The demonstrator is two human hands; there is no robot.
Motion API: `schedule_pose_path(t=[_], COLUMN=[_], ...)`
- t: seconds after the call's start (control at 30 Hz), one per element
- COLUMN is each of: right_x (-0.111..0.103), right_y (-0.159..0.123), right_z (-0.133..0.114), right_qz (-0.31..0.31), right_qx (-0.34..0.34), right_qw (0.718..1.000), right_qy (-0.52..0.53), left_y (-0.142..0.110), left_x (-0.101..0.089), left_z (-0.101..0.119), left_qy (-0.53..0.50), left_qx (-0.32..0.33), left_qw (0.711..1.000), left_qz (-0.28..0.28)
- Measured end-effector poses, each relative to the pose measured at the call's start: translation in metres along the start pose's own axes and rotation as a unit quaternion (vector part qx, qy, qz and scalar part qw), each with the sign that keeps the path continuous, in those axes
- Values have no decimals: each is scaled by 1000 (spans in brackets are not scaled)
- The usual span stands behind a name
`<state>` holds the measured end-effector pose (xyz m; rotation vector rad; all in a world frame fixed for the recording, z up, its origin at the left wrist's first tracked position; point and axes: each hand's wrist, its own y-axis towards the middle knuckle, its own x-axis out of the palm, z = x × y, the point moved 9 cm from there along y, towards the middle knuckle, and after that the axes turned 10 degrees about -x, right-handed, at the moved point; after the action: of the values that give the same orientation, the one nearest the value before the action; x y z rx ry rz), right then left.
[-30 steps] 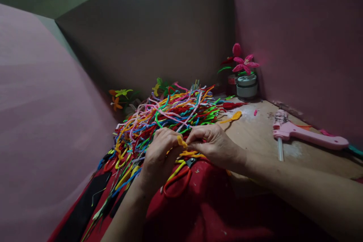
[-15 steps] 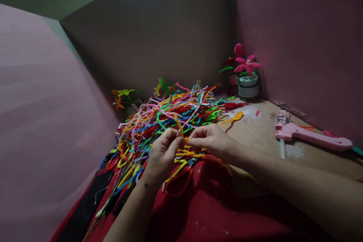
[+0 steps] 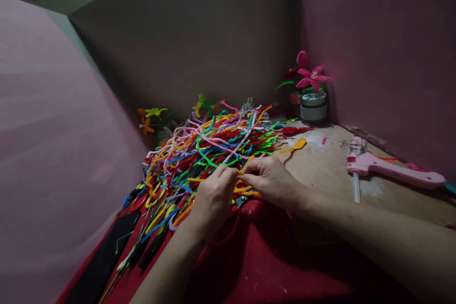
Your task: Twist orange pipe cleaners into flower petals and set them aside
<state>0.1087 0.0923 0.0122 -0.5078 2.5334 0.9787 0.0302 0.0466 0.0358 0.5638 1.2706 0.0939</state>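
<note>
Between my hands is an orange pipe cleaner, one end sticking up past the fingertips. My left hand is closed on it in a pinch, its back turned toward me. My right hand pinches it too, the two sets of fingertips almost touching. Just beyond lies a large tangled heap of colourful pipe cleaners. Below my hands, a pair of scissors with a red handle is partly covered by my left hand and wrist. More orange pipe cleaners lie under my fingers.
A pink glue gun lies on the wooden board at right, near an orange looped piece. Behind stands a jar with a pink flower. A black flat object rests on red cloth at left.
My left hand has rolled over so its back shows more. The orange pipe cleaner, upright before, now slants to the right between my fingertips. The view has shifted slightly.
</note>
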Motion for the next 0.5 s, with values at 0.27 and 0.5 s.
schedule_pose_path(t=[0.27,0.5], right_x=[-44,-1], right_y=[-1,10], right_z=[-22,-10], right_qz=[172,-110], right_qx=[-67,-20], right_qw=[982,993], right_qy=[-35,40], left_y=[4,3], left_x=[-13,-8], left_z=[-11,-13], left_qy=[-73,-117], left_qx=[-64,-116], left_qw=[995,984], left_qz=[-13,-67])
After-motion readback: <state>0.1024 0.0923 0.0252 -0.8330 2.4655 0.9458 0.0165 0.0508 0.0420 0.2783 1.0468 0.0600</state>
